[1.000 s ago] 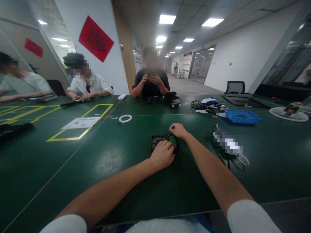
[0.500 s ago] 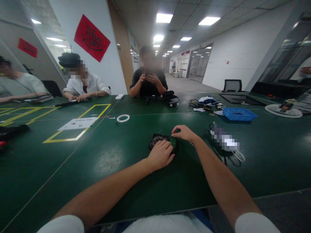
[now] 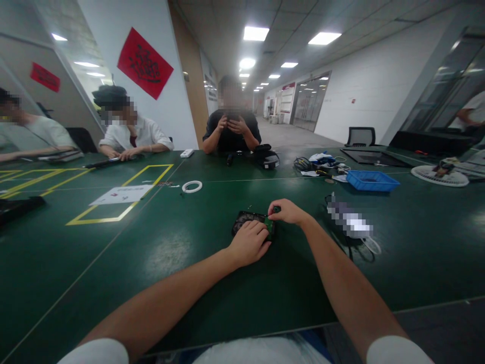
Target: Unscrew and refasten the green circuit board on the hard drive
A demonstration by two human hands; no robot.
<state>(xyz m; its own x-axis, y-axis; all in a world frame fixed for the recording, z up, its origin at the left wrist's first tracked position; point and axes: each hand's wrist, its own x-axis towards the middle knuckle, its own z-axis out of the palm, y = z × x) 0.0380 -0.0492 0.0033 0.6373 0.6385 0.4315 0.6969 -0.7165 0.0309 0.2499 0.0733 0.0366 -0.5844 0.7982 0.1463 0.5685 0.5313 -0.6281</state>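
A black hard drive (image 3: 245, 218) with a green circuit board (image 3: 269, 223) at its right end lies on the green table. My left hand (image 3: 250, 240) is laid over it, fingers curled across its middle and right part, holding it against the tabletop. At the drive's upper right corner, my right hand (image 3: 288, 211) is closed in a pinch beside the board. Something small and dark shows by those fingertips, too small to make out. Tiny bits (image 3: 249, 207) lie just behind the drive.
To the right are a pixelated device with cables (image 3: 354, 222), a blue tray (image 3: 373, 181) and a white round grille (image 3: 439, 176). Left are a white ring (image 3: 192, 186) and a paper sheet (image 3: 121, 194) on yellow tape. A person (image 3: 232, 126) sits opposite; others sit at left.
The view has shifted slightly. Both hands stay at the drive, with the right hand's fingers moved only a little at its corner.
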